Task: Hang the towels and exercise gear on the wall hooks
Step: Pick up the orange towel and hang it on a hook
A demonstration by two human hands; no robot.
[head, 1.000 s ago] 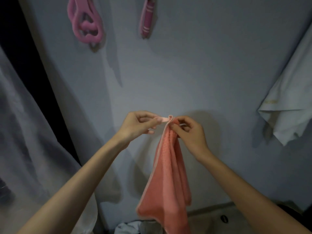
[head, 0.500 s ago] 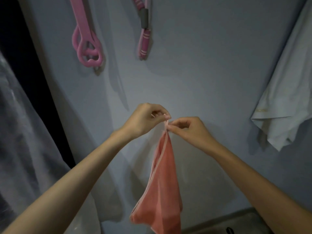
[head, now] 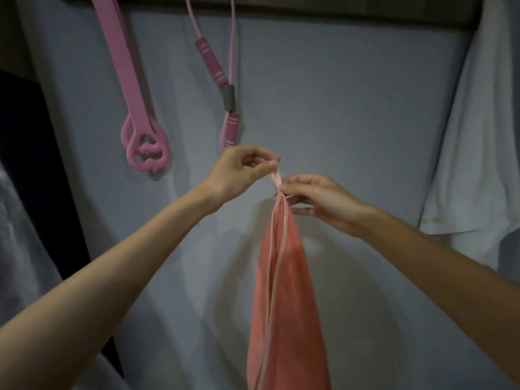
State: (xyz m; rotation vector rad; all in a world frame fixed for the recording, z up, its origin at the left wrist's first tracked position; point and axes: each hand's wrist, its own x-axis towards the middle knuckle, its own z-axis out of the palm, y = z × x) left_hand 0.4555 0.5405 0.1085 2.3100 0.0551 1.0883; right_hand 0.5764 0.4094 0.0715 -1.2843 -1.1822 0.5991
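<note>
Well, the coral towel (head: 284, 291) hangs before the wall (head: 351, 108), hands close together at its top: left hand (head: 239, 170) pinches the hanging loop (head: 277, 178), right hand (head: 318, 198) pinches the corner beneath. Best pull that loop open, then lift it to the dark rail (head: 337, 9) above.

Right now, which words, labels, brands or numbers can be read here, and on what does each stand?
None can be read.
White towel: faint golden mark near its lower hem, too blurred to read.
Pink handles: only pale stripes, no letters.
Coral towel: no text shows.
</note>
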